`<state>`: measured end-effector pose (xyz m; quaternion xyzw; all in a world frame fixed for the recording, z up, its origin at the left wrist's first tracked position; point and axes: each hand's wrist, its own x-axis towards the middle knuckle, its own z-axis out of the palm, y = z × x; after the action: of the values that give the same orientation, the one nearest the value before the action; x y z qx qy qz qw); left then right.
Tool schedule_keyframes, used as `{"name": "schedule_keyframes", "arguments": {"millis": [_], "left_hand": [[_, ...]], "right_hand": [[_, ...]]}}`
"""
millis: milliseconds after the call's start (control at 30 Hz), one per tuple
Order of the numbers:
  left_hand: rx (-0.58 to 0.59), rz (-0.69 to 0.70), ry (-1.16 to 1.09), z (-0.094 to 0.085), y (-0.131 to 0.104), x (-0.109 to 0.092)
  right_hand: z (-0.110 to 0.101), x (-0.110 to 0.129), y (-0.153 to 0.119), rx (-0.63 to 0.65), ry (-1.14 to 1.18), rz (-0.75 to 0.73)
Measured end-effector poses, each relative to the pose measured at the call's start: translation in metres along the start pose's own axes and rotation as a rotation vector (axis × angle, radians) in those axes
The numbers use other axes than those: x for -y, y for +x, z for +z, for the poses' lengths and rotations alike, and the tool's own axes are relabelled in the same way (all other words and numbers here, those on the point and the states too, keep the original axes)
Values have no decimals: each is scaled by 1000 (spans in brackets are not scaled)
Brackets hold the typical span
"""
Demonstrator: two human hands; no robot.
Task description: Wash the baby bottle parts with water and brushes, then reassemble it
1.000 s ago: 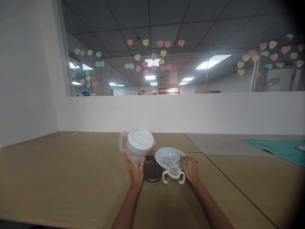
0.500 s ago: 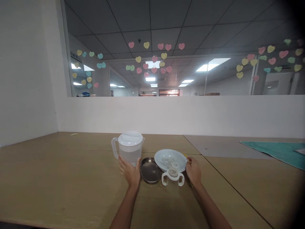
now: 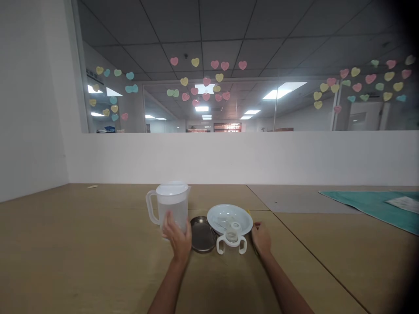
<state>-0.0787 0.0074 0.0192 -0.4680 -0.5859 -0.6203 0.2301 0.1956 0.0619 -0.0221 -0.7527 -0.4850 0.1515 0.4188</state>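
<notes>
My left hand (image 3: 178, 239) cups the lower front of a translucent white lidded pitcher (image 3: 173, 207), fingers on its front and thumb near its right edge. The pitcher leans slightly, its handle to the left. My right hand (image 3: 262, 237) is closed beside the right rim of a pale blue bowl (image 3: 214, 213), on a thin yellow thing (image 3: 249, 212) mostly hidden by the fingers. Small clear pieces lie inside the bowl. Before it stands a clear baby bottle (image 3: 231, 237) with a white two-handled collar. An oval metal tray (image 3: 203, 235) sits between pitcher and bowl.
The wooden table (image 3: 81, 253) meets a low white wall (image 3: 209, 157) under a glass window. A green cloth (image 3: 366, 201) with a whitish sheet (image 3: 406, 204) on it lies at the far right. A small flat scrap (image 3: 92, 186) rests at the back left.
The pitcher's lid now shows more edge-on, so its tilt has changed a little, with my left hand still at it. The view has turned slightly right. My right hand stays beside the bowl.
</notes>
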Motion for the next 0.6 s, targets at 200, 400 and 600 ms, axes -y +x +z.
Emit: {"name": "schedule_keyframes", "arguments": {"millis": [200, 400, 600], "left_hand": [[649, 338, -261, 30, -2, -58], [1186, 404, -179, 52, -7, -76], [983, 393, -308, 45, -24, -58]], "right_hand": [[6, 0, -3, 54, -93, -94], [6, -3, -2, 20, -104, -103], [6, -5, -1, 14, -70, -120]]}}
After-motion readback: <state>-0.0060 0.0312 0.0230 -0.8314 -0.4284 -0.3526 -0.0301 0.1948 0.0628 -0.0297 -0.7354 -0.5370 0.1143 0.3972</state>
